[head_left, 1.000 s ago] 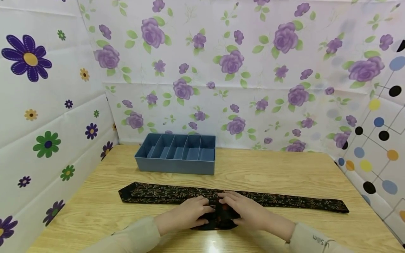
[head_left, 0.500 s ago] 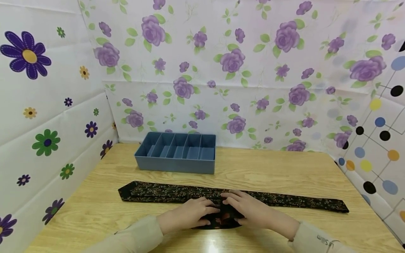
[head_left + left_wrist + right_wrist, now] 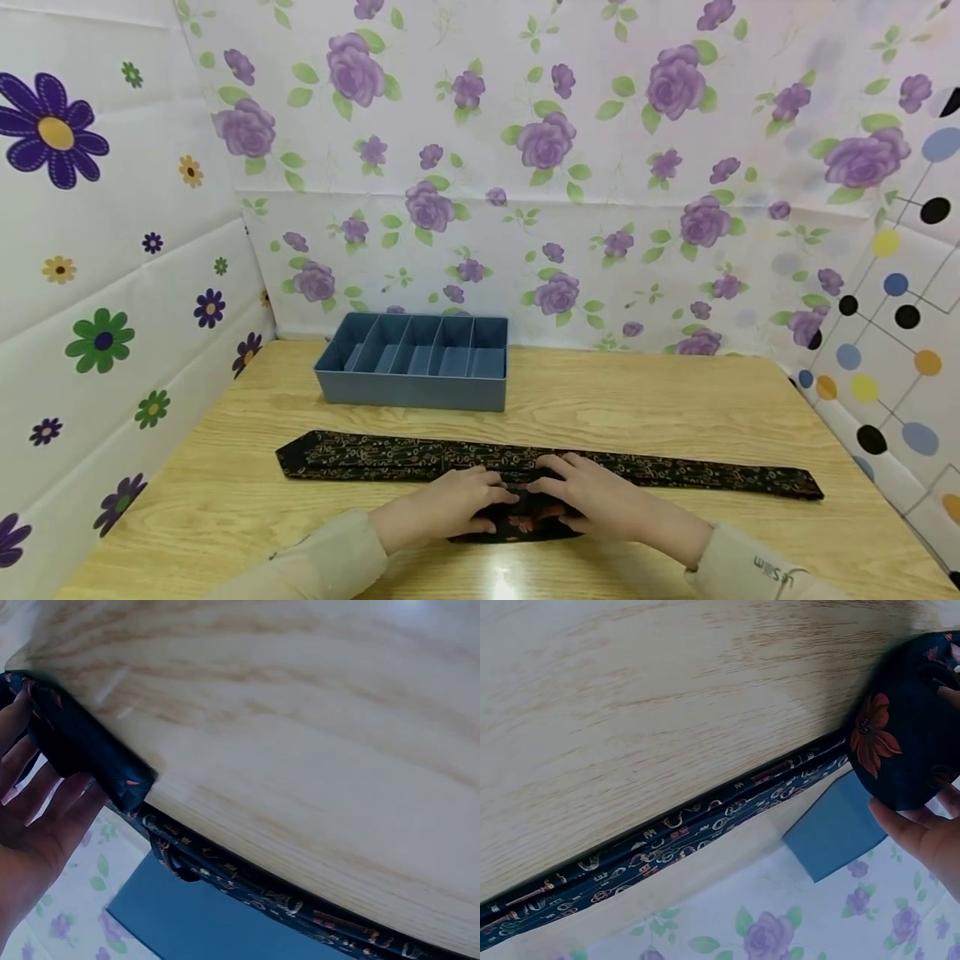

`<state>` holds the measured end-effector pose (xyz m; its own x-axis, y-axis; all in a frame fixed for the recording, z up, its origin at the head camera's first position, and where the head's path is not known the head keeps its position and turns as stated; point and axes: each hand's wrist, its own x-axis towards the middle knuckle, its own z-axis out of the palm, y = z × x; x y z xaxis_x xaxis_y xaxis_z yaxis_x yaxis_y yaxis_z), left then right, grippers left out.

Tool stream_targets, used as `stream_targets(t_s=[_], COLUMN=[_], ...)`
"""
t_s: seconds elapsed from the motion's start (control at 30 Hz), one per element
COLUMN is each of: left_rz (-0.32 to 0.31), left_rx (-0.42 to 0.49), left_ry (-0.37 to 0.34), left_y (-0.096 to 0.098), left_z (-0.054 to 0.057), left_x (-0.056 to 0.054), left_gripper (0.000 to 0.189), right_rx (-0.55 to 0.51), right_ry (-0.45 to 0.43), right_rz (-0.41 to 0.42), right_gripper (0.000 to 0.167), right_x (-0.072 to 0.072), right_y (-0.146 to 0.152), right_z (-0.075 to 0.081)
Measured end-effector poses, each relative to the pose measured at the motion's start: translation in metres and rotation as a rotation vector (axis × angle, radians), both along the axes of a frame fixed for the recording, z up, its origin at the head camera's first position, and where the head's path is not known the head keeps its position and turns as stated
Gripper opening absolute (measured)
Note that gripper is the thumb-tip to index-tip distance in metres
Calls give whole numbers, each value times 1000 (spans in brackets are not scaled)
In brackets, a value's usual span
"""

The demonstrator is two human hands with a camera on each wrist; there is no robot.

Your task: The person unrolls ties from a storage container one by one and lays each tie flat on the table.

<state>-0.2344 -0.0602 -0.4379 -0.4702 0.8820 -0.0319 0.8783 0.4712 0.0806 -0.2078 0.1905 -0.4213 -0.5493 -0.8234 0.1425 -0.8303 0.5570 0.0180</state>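
Note:
A long dark necktie [image 3: 363, 456] with small light figures lies face down across the table, its wide end at left. In front of its middle is a dark cloth [image 3: 521, 527] with orange flowers, folded or bunched; its exact kind is unclear. My left hand [image 3: 461, 504] holds its left side, and in the left wrist view the cloth [image 3: 94, 754] lies between thumb and fingers. At the other side my right hand [image 3: 596, 500] grips the cloth; the right wrist view shows its rounded flowered edge [image 3: 877, 735] by the fingers. Both hands cover part of it.
Behind the necktie, left of centre, stands a blue-grey box [image 3: 412, 393] with several upright dividers. The wooden table [image 3: 637, 400] extends to a purple-flowered cloth backdrop [image 3: 465, 167]. Patterned sheets hang at the left and right sides.
My hands have spread slightly apart, mainly the right one moving rightward. More of the cloth's orange flowers show between them. The necktie and box stay put; the head view shifts slightly.

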Motion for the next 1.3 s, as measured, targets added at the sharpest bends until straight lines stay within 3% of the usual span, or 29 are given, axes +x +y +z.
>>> stream_targets(t_s=[0.33, 0.63, 1.0, 1.3], left_rz=[19, 13, -20, -23], left_rx=[-45, -50, -49, -52], left_ry=[-4, 14, 23, 22], left_y=[4, 4, 5, 3], left_z=[5, 4, 6, 4], left_x=[2, 1, -1, -2], left_gripper=[39, 37, 37, 36], right_rx=[67, 96, 121, 125], right_ry=[-89, -53, -55, -43], right_rz=[-79, -80, -134, -101], right_gripper=[45, 53, 42, 46], right_x=[2, 0, 2, 1], right_y=[3, 8, 15, 20], right_z=[4, 7, 6, 7])
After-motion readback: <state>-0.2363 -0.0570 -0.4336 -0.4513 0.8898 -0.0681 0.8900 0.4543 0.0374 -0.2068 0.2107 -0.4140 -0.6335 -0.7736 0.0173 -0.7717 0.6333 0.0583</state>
